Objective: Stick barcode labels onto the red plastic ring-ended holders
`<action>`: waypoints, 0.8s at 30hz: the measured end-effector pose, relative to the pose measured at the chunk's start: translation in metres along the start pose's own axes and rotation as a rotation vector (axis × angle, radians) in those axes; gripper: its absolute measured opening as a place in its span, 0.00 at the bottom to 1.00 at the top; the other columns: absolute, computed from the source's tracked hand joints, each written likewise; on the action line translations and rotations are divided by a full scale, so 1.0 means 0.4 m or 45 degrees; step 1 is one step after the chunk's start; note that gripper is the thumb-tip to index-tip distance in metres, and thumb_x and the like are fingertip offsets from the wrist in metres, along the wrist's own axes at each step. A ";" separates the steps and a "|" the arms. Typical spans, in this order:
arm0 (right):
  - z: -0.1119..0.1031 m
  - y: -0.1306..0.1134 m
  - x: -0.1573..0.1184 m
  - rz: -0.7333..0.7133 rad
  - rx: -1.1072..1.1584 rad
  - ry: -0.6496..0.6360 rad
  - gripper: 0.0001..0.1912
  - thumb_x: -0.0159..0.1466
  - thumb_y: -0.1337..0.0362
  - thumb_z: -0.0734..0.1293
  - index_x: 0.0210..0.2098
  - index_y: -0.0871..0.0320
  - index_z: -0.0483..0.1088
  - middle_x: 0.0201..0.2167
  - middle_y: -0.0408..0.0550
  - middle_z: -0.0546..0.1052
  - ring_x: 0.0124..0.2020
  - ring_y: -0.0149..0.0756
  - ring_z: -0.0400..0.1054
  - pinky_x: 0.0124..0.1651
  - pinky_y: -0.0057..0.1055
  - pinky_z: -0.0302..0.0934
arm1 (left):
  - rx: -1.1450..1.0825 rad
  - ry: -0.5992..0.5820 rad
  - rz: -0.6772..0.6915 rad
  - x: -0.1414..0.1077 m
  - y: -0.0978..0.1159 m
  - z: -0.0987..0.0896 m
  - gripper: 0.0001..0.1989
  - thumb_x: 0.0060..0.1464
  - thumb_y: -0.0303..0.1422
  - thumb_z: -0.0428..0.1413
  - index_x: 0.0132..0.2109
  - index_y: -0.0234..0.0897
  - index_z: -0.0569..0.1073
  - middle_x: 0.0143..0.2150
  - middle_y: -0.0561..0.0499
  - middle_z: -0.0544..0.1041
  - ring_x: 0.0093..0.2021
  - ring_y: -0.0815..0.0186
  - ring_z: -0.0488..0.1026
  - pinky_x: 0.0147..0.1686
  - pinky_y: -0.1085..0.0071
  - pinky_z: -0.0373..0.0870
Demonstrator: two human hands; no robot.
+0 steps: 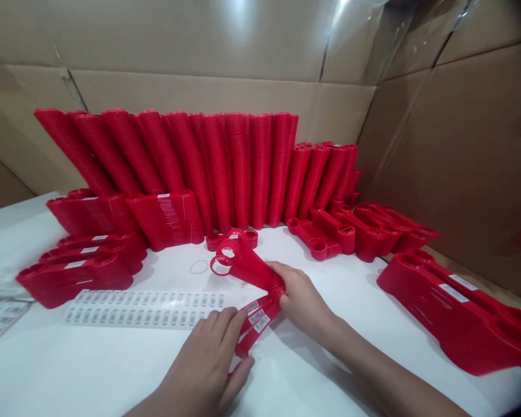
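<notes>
My right hand [303,292] is closed around the middle of a fanned bunch of flat red plastic pieces [249,265] with ring-shaped ends. Several pieces at the bunch's lower end carry white barcode labels [257,316]. My left hand [206,359] has its fingers and thumb around that labelled end. Beyond the bunch, a small red piece [251,238] with round ends lies on the white table. A sheet of barcode stickers [147,308] lies flat next to my left hand.
Tall stacks of red pieces [217,168] stand along the back before a cardboard wall [208,87]. Labelled bundles [84,269] lie at left, others [451,313] at right. A thin rubber band [198,267] lies on the white table [91,365]. Another sticker sheet [2,318] sits far left.
</notes>
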State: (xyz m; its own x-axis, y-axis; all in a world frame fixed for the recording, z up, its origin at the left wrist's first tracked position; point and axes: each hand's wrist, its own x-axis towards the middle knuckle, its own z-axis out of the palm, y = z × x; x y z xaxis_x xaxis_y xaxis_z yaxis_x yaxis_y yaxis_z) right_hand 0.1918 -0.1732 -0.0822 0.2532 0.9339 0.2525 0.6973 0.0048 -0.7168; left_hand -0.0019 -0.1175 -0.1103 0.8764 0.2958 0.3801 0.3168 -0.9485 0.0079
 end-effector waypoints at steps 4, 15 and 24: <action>0.004 0.000 -0.003 -0.007 0.046 -0.041 0.29 0.45 0.80 0.53 0.43 0.55 0.67 0.39 0.43 0.73 0.38 0.32 0.66 0.38 0.24 0.57 | 0.213 0.046 0.070 -0.020 0.024 0.035 0.23 0.51 0.24 0.44 0.56 0.30 0.58 0.46 0.40 0.72 0.37 0.56 0.70 0.31 0.64 0.67; 0.002 -0.012 -0.006 0.038 0.075 -0.113 0.20 0.49 0.79 0.53 0.36 0.57 0.66 0.34 0.44 0.73 0.34 0.33 0.66 0.32 0.24 0.56 | -0.344 -0.095 -0.226 0.081 -0.118 -0.070 0.11 0.55 0.29 0.45 0.41 0.39 0.70 0.45 0.46 0.69 0.41 0.62 0.68 0.37 0.67 0.68; 0.003 -0.009 -0.008 0.106 0.081 -0.143 0.18 0.48 0.78 0.53 0.33 0.57 0.66 0.32 0.44 0.74 0.31 0.32 0.66 0.29 0.23 0.55 | -0.623 -0.318 -0.323 0.082 -0.136 -0.053 0.07 0.52 0.28 0.46 0.29 0.38 0.66 0.33 0.52 0.69 0.31 0.67 0.68 0.29 0.73 0.65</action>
State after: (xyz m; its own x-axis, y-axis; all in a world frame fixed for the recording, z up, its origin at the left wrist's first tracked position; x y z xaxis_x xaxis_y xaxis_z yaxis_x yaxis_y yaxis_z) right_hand 0.1876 -0.1758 -0.0814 0.2294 0.9660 0.1190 0.6320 -0.0549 -0.7730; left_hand 0.0019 -0.0587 -0.0788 0.8728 0.4811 0.0823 0.3752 -0.7692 0.5172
